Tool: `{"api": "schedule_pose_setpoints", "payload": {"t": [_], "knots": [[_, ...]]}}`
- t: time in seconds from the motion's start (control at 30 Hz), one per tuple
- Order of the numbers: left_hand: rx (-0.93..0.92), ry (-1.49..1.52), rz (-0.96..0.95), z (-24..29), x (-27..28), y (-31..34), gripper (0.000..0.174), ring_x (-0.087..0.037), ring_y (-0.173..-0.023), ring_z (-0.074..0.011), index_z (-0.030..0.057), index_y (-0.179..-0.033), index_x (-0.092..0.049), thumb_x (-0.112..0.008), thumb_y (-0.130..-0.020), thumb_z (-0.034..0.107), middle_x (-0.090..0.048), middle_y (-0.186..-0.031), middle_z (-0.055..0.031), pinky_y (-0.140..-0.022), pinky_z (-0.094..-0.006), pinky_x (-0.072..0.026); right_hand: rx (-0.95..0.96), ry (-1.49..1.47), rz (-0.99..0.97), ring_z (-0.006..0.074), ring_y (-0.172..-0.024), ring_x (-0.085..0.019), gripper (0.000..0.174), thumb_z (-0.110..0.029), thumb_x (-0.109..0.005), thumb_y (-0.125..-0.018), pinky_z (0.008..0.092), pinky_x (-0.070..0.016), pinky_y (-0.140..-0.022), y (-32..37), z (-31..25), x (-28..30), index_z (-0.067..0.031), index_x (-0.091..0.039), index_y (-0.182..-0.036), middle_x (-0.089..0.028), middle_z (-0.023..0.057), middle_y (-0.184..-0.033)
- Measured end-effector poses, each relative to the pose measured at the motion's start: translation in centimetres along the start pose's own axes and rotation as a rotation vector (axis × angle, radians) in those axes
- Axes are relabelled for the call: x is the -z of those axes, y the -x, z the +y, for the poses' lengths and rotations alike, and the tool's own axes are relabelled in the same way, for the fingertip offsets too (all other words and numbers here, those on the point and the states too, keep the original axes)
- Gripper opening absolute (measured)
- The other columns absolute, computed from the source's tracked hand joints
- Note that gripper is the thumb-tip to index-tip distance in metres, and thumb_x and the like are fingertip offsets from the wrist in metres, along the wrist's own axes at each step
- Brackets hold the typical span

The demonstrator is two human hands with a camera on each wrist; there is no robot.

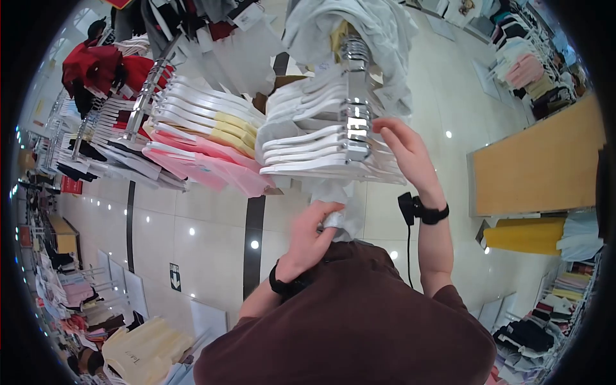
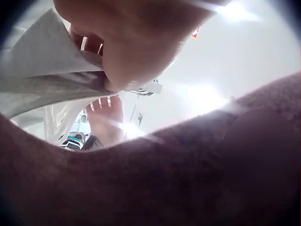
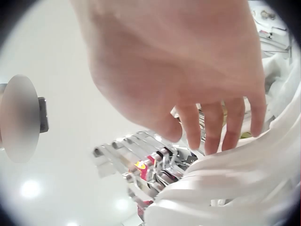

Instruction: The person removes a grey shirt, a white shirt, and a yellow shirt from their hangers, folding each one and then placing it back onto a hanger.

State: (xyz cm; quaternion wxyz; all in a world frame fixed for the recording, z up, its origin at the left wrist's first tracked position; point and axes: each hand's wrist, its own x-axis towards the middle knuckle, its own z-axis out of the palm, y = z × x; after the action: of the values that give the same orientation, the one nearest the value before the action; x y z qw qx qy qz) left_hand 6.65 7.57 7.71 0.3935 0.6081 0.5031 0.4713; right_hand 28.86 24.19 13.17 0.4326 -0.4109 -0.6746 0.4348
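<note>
My left hand [image 1: 307,236], low in front of the body, grips a light grey garment [image 2: 42,70], its cloth bunched between thumb and fingers. Most of that garment is hidden from the head view by the hand and the hangers above. Up at the right side of a chrome rail [image 1: 357,86], my right hand [image 1: 410,157] has its fingers extended over white hangers [image 1: 301,154]. In the right wrist view those fingers [image 3: 214,125] are spread and slightly bent, with their tips right at the white hangers and cloth. Pale garments [image 1: 385,38] hang farther back on this rail.
Left of the rail, a neighbouring arm [image 1: 144,99] carries pink garments [image 1: 205,160] and yellow ones. A wooden panel [image 1: 539,160] stands at the right, with yellow cloth [image 1: 523,235] beside it. Glossy floor tiles [image 1: 186,237] run between the racks.
</note>
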Motion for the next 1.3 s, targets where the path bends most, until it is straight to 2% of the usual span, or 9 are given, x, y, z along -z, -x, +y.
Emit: {"api": "schedule_pose_setpoints", "payload": {"t": [0.1, 0.23, 0.33, 0.57, 0.77, 0.83, 0.93, 1.07, 1.3], "knots": [[-0.039, -0.015, -0.047, -0.2, 1.6, -0.3, 0.030, -0.065, -0.092, -0.0286, 0.0010, -0.116, -0.069, -0.060, -0.088, -0.003, -0.067, -0.102, -0.0144, -0.083, -0.0350, -0.0502, -0.204, 0.028, -0.321, 0.0139, -0.118, -0.061, 0.032, -0.016, -0.056, -0.108, 0.0293, -0.0464, -0.104, -2.3, 1.6, -0.5, 0.0009, -0.064, -0.133, -0.069, 0.0055, -0.127], [-0.079, -0.004, -0.014, -2.1, 3.4, -1.1, 0.031, -0.063, -0.092, -0.0319, 0.0028, -0.116, -0.066, -0.059, -0.087, -0.001, -0.062, -0.103, -0.0138, -0.079, -0.0375, -0.0510, -0.303, -0.049, -0.402, 0.0118, -0.123, -0.058, 0.037, -0.014, -0.056, -0.107, 0.0299, -0.0441, -0.108, -3.4, 1.5, -0.4, 0.0013, -0.061, -0.140, -0.067, 0.0049, -0.132], [-0.006, 0.013, -0.023, -2.0, 4.2, -1.7, 0.027, -0.062, -0.093, -0.0319, 0.0019, -0.114, -0.065, -0.059, -0.087, -0.001, -0.062, -0.102, -0.0148, -0.080, -0.0372, -0.0500, -0.305, -0.071, -0.408, 0.0121, -0.123, -0.058, 0.037, -0.013, -0.055, -0.107, 0.0304, -0.0446, -0.108, -3.4, 1.6, -0.1, 0.0014, -0.060, -0.141, -0.067, 0.0055, -0.133], [-0.070, 0.003, 0.017, -3.1, 4.8, -2.5, 0.027, -0.059, -0.085, -0.0300, 0.0014, -0.114, -0.064, -0.057, -0.088, -0.003, -0.061, -0.100, -0.0145, -0.075, -0.0357, -0.0475, -0.275, -0.186, -0.364, 0.0139, -0.115, -0.063, 0.038, -0.005, -0.060, -0.102, 0.0302, -0.0488, -0.102, -3.2, -0.3, 0.8, 0.0009, -0.060, -0.140, -0.067, 0.0058, -0.129], [0.056, 0.037, 0.074, -3.2, 5.4, -2.7, 0.020, -0.057, -0.082, -0.0231, 0.0003, -0.110, -0.062, -0.054, -0.091, -0.003, -0.062, -0.096, -0.0119, -0.075, -0.0342, -0.0463, -0.212, -0.042, -0.182, 0.0134, -0.111, -0.064, 0.036, -0.003, -0.061, -0.098, 0.0301, -0.0502, -0.099, -2.4, -1.3, 2.5, -0.0016, -0.064, -0.134, -0.070, 0.0063, -0.119], [0.064, 0.122, 0.066, -4.1, 5.1, -2.9, 0.018, -0.057, -0.083, -0.0225, 0.0001, -0.108, -0.062, -0.054, -0.092, -0.002, -0.062, -0.095, -0.0108, -0.076, -0.0335, -0.0463, -0.147, 0.125, -0.313, 0.0111, -0.111, -0.063, 0.031, -0.007, -0.062, -0.100, 0.0288, -0.0499, -0.099, -2.4, 0.1, 1.3, 0.0000, -0.065, -0.130, -0.070, 0.0047, -0.118], [0.030, 0.080, 0.030, -3.5, 4.9, -3.2, 0.017, -0.058, -0.084, -0.0229, -0.0002, -0.107, -0.062, -0.054, -0.092, -0.001, -0.062, -0.095, -0.0112, -0.077, -0.0332, -0.0465, -0.230, -0.062, -0.331, 0.0092, -0.108, -0.062, 0.028, -0.013, -0.063, -0.103, 0.0277, -0.0498, -0.097, -2.1, 1.2, -0.2, 0.0008, -0.066, -0.128, -0.070, 0.0033, -0.117], [0.047, 0.094, -0.001, -3.5, 4.6, -3.2, 0.019, -0.059, -0.086, -0.0230, -0.0006, -0.108, -0.063, -0.054, -0.091, -0.001, -0.062, -0.097, -0.0115, -0.079, -0.0334, -0.0469, -0.219, 0.011, -0.404, 0.0087, -0.103, -0.060, 0.028, -0.016, -0.062, -0.105, 0.0275, -0.0494, -0.093, -2.0, 1.1, -0.3, 0.0010, -0.066, -0.127, -0.069, 0.0016, -0.114], [0.012, 0.052, -0.008, -3.4, 4.3, -3.2, 0.021, -0.057, -0.087, -0.0222, 0.0010, -0.107, -0.065, -0.056, -0.088, -0.002, -0.060, -0.096, -0.0105, -0.079, -0.0328, -0.0460, -0.194, -0.195, -0.300, 0.0073, -0.096, -0.059, 0.031, -0.017, -0.067, -0.101, 0.0264, -0.0488, -0.088, -2.2, 2.1, -0.4, -0.0008, -0.066, -0.127, -0.068, 0.0005, -0.108]]}}
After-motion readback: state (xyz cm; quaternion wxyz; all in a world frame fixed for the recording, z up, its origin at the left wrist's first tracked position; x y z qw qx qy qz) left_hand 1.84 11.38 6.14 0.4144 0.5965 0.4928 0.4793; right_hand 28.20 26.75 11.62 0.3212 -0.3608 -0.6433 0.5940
